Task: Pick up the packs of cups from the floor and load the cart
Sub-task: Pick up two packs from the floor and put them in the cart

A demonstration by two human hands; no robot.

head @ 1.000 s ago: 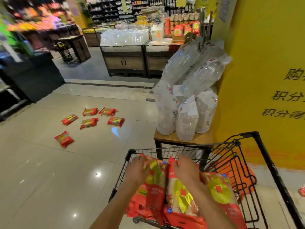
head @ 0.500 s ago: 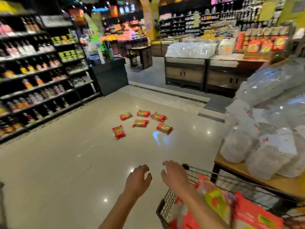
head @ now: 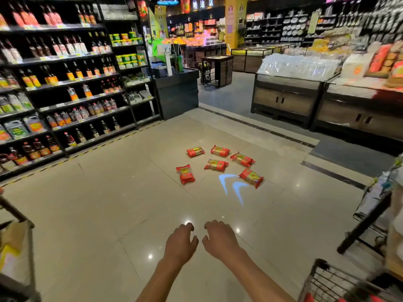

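Several red packs of cups lie scattered on the tiled floor ahead, the nearest ones a pack at the left (head: 185, 174) and a pack at the right (head: 251, 177). My left hand (head: 180, 244) and my right hand (head: 219, 237) hover side by side over bare floor, well short of the packs, fingers loosely curled and holding nothing. The wire cart (head: 331, 282) shows only as a corner at the bottom right, with a bit of red pack inside it.
Bottle shelves (head: 65, 83) line the left side. A dark counter (head: 177, 92) stands behind the packs and wooden display bins (head: 287, 101) at the right. A black table leg (head: 366, 223) is at the right edge, another trolley (head: 17, 247) at the left edge.
Both hands have left the packs in the cart and swung left over open floor. The view has turned from the cart toward the packs on the floor.
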